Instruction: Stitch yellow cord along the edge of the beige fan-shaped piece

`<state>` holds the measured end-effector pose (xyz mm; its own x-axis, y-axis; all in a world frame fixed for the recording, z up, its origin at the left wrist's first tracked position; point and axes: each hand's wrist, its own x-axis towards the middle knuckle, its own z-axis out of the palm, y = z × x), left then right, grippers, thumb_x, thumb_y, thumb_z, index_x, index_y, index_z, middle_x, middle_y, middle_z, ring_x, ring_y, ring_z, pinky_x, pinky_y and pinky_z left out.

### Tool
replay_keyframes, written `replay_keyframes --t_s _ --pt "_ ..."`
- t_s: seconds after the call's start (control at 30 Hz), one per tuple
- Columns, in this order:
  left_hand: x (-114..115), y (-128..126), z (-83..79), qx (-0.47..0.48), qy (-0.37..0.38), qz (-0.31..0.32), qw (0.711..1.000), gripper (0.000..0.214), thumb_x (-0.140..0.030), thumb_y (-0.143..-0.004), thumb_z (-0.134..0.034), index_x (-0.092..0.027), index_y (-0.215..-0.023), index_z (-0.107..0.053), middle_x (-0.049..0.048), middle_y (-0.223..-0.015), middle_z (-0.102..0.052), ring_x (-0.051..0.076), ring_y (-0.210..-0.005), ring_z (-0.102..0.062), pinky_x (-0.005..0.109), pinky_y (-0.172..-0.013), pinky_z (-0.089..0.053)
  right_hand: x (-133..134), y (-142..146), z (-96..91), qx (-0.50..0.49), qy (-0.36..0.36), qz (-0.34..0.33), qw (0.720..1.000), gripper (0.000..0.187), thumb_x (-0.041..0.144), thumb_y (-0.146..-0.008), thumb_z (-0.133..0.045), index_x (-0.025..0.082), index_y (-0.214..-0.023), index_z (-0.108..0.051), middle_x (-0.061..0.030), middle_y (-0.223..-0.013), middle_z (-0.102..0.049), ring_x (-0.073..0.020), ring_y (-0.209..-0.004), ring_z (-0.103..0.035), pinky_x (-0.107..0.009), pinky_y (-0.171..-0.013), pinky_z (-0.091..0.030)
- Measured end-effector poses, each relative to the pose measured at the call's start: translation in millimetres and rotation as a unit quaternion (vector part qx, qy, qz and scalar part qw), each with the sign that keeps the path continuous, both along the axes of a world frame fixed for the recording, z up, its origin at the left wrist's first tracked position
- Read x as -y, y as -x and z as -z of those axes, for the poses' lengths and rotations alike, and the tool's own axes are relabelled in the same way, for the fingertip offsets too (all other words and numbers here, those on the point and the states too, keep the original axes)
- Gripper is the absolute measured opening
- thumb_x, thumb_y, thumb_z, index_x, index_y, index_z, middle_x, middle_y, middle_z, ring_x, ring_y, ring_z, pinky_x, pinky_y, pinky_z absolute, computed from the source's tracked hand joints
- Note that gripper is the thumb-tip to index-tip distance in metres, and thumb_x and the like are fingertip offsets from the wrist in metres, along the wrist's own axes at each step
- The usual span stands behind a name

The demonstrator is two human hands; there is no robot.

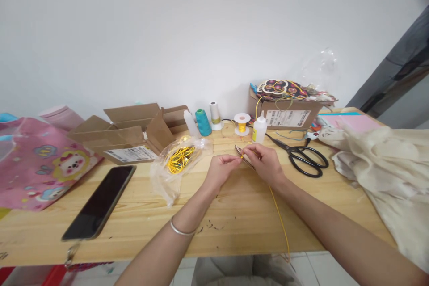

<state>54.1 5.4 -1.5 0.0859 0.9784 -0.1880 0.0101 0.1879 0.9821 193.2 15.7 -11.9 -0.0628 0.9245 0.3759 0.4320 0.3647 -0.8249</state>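
Note:
My left hand (222, 169) and my right hand (267, 161) meet over the middle of the table, both with fingers pinched on a yellow cord (277, 208). The cord hangs from under my right hand past the table's front edge. Between and behind the fingers shows a dark flat piece with a pale pattern (238, 149), partly hidden by the right fingers. Right of my hands lie black-handled scissors (307, 161). Just behind stand a clear glue bottle (259, 129) and a spool of yellow thread (241, 126).
A plastic bag of yellow cord (179, 161), a phone (100, 201) and an opened cardboard box (124, 138) are on the left, beside a pink bag (43, 165). At the back stand a teal thread cone (203, 123) and a filled box (291, 114). Cream cloth (389, 170) covers the right side.

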Motion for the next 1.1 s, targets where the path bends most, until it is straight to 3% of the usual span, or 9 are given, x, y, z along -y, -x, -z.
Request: replay_keyframes --t_s 0.13,0.4,0.57,0.77,0.97,1.1 --pt "-2.0 3.7 3.8 -0.017 -0.02 -0.007 1.0 0.018 -0.03 -0.056 -0.066 -0.014 -0.064 -0.067 -0.0025 -0.05 -0.058 0.005 -0.042 -0.039 0.018 -0.044 -0.028 -3.5 2.2 1.0 -0.081 0.069 -0.013 0.994 0.022 0.033 -0.075 -0.046 0.016 -0.069 -0.058 -0.0008 -0.061 -0.059 -0.0087 -0.05 -0.048 -0.019 -0.047 -0.035" --pt "-3.6 4.7 8.4 -0.036 -0.049 -0.012 0.998 0.021 -0.032 -0.055 -0.065 -0.013 -0.066 -0.066 0.0 -0.055 -0.061 0.008 -0.047 -0.045 0.02 -0.047 -0.032 -1.1 6.5 -5.9 -0.209 0.187 -0.035 0.959 0.021 0.035 -0.07 -0.05 0.015 -0.066 -0.054 0.0069 -0.04 -0.042 -0.0026 -0.03 -0.027 -0.016 -0.031 -0.02" --pt "-5.3 4.5 10.0 -0.032 -0.064 -0.03 0.997 0.023 -0.032 -0.056 -0.065 -0.014 -0.069 -0.066 0.0019 -0.063 -0.064 0.01 -0.054 -0.05 0.02 -0.052 -0.036 -1.4 4.8 -7.7 -0.213 0.172 -0.046 0.961 0.022 0.036 -0.07 -0.052 0.014 -0.068 -0.055 0.0065 -0.038 -0.041 -0.0036 -0.032 -0.032 -0.015 -0.032 -0.024" --pt "-4.3 5.6 5.1 -0.022 -0.042 -0.015 0.999 0.026 -0.035 -0.057 -0.064 -0.013 -0.07 -0.067 0.0 -0.05 -0.059 0.009 -0.048 -0.048 0.02 -0.046 -0.033 -2.0 4.8 -5.2 -0.198 0.171 -0.055 0.964 0.026 0.039 -0.07 -0.051 0.014 -0.071 -0.056 0.0063 -0.038 -0.04 -0.0045 -0.033 -0.032 -0.016 -0.032 -0.025" --pt "-4.1 6.2 7.7 -0.032 -0.051 -0.023 0.998 0.023 -0.034 -0.056 -0.065 -0.014 -0.067 -0.067 0.0017 -0.061 -0.065 0.01 -0.052 -0.05 0.021 -0.051 -0.035 -0.7 5.3 -4.1 -0.201 0.165 -0.07 0.963 0.026 0.039 -0.071 -0.051 0.013 -0.071 -0.055 0.0054 -0.041 -0.043 -0.0039 -0.034 -0.033 -0.016 -0.033 -0.025" --pt "-3.9 5.7 8.8 -0.055 -0.053 -0.033 0.997 0.02 -0.032 -0.056 -0.064 -0.014 -0.063 -0.067 0.0007 -0.057 -0.063 0.011 -0.053 -0.05 0.022 -0.053 -0.036 0.1 7.1 -4.2 -0.203 0.174 -0.076 0.961 0.024 0.037 -0.071 -0.05 0.014 -0.07 -0.054 0.0057 -0.041 -0.043 -0.0037 -0.033 -0.032 -0.016 -0.033 -0.025"
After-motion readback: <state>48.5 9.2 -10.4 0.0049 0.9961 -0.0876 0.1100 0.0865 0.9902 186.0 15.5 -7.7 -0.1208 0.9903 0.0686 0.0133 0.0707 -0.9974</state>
